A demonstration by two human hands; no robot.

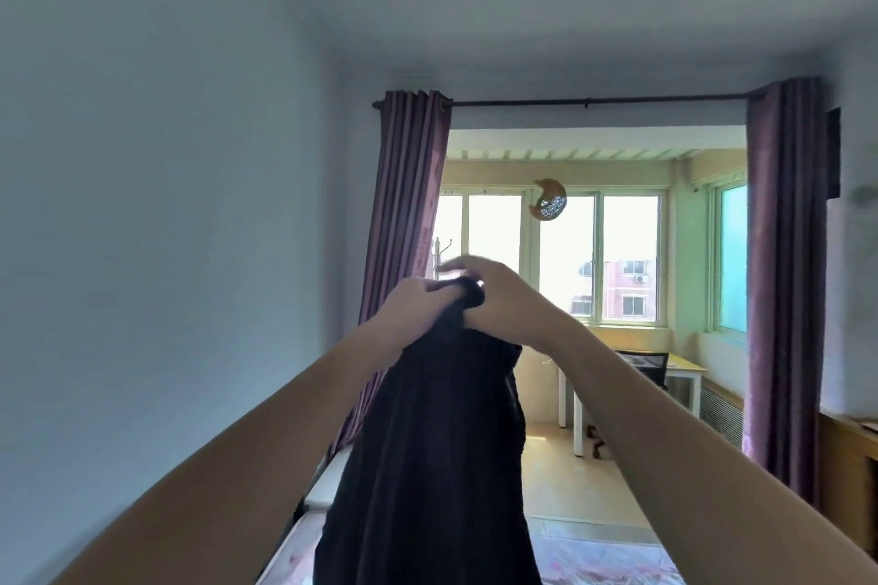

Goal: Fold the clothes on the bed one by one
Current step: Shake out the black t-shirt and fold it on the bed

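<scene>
Nearest you, at the bottom edge, a strip of the bed (613, 565) shows in pale pink print, and a dark garment (427, 466) hangs down over it from your raised hands. It hangs straight, long axis upright, bunched narrow at the top and spreading wide toward the bed, and it blocks your sight of the middle of the mattress. Your left hand (411, 309) is clenched round the gathered top of the cloth. Your right hand (499, 295) touches the same bunch from the right, thumb under it; its upper fingers (456, 266) are blurred, so you cannot tell how firmly they grasp. Both forearms reach up from the lower corners and meet there.

Past the garment, a wooden floor runs to a white table (684, 368) with a dark chair (648, 366) on the right. Purple curtains (408, 214) hang at both sides of the opening under a dark rod (594, 100). Farthest off, bright windows (570, 252) carry a crescent-shaped ornament (548, 200), and a red building shows outside.
</scene>
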